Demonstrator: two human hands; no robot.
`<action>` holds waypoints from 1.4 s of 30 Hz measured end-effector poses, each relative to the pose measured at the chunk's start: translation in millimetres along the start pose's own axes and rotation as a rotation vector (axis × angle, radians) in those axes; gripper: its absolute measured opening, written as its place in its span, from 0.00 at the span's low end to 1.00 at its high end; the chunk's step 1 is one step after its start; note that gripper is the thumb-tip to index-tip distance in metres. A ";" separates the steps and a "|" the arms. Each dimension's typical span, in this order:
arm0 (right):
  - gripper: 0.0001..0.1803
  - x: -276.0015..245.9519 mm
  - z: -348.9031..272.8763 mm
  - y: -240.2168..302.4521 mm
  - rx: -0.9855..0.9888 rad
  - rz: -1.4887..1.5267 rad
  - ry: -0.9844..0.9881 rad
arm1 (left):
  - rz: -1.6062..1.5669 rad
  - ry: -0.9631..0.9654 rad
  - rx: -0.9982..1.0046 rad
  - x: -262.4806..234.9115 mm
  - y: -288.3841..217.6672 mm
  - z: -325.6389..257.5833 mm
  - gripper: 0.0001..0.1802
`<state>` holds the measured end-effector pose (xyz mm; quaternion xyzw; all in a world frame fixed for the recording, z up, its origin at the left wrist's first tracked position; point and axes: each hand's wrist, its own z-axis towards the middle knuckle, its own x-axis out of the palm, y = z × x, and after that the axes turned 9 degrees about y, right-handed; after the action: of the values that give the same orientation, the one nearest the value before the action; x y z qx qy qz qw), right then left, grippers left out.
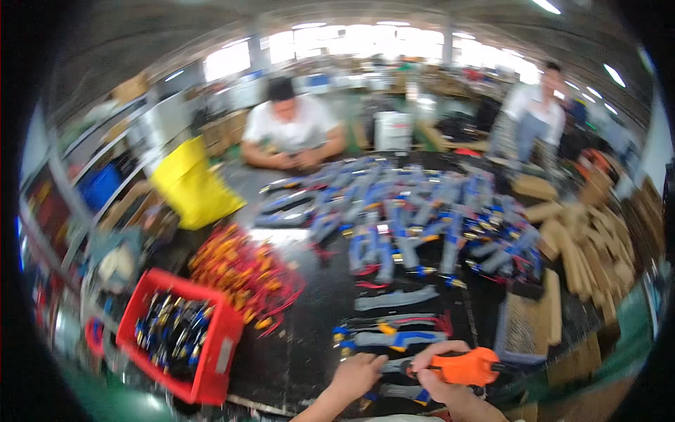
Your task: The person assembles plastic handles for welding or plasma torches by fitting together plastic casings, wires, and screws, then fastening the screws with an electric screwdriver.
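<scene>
My right hand [437, 371] is wrapped round an orange power screwdriver [467, 366], whose dark tip points left toward a grey-and-blue plastic housing [394, 366] on the black table. At the left end of that housing, my left hand [356, 378] presses down with bent fingers; the contact is blurred. Another grey-and-blue housing [404, 339] with an orange part on it lies just beyond the hands, and a further housing [404, 392] lies nearer me between the wrists. Farther off, a plain grey housing [395, 299] rests crosswise.
A red crate [225, 352] of dark metal-and-blue parts stands left. Behind it lie orange parts with red wires [242, 274] and a yellow bag [193, 184]. Many housings [415, 204] cover the far table. A screw tray [522, 327] and cardboard pieces [587, 246] sit right. Two people work opposite.
</scene>
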<state>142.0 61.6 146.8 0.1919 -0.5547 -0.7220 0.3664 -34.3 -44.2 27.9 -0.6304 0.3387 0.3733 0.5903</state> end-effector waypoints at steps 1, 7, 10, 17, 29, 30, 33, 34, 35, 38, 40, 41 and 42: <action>0.08 -6.1 -4.6 8.9 0.046 0.047 -0.059 | 0.005 0.003 0.064 3.2 3.2 10.3 0.21; 0.19 -55.8 -36.1 -16.8 0.079 -0.019 -0.042 | 0.070 0.044 0.091 -4.3 -12.8 31.8 0.25; 0.19 -44.4 -39.2 -13.0 0.095 0.129 -0.180 | 0.121 -0.134 0.158 0.6 -12.2 29.4 0.15; 0.18 -50.9 -40.8 -7.1 0.028 0.103 -0.200 | 0.180 0.089 0.104 -12.5 -16.7 37.2 0.15; 0.17 -61.3 -48.3 -1.9 0.052 0.017 -0.199 | 0.270 0.028 0.181 -5.4 -8.0 46.3 0.19; 0.17 -61.4 -49.3 -2.0 0.053 0.020 -0.189 | 0.249 0.044 0.163 -3.6 -6.1 47.1 0.19; 0.18 -63.9 -51.1 -1.5 -0.041 0.044 -0.214 | 0.202 0.079 0.180 -7.7 -0.8 53.9 0.20; 0.18 -66.4 -52.2 1.4 0.004 0.109 -0.234 | 0.176 0.103 0.224 -10.6 0.9 57.8 0.21; 0.18 -67.6 -51.0 4.4 0.049 0.173 -0.252 | 0.173 0.095 0.212 -10.4 5.0 63.9 0.21; 0.20 -67.0 -52.2 1.7 0.026 0.237 -0.283 | 0.144 0.163 0.233 -18.7 2.2 66.7 0.22; 0.23 -61.2 -44.7 -9.7 -0.049 0.261 -0.239 | 0.203 0.174 0.188 -27.4 10.9 53.6 0.21; 0.22 -67.0 -47.6 -25.0 -0.004 0.247 -0.249 | 0.255 0.216 0.211 -25.8 15.5 56.8 0.21; 0.22 -67.0 -46.1 -40.9 0.051 0.251 -0.212 | 0.256 0.280 0.234 -28.5 15.2 56.4 0.21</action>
<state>204.7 85.7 85.3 0.0532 -0.6278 -0.6725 0.3882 -65.5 10.5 43.8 -0.5552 0.5356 0.3125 0.5543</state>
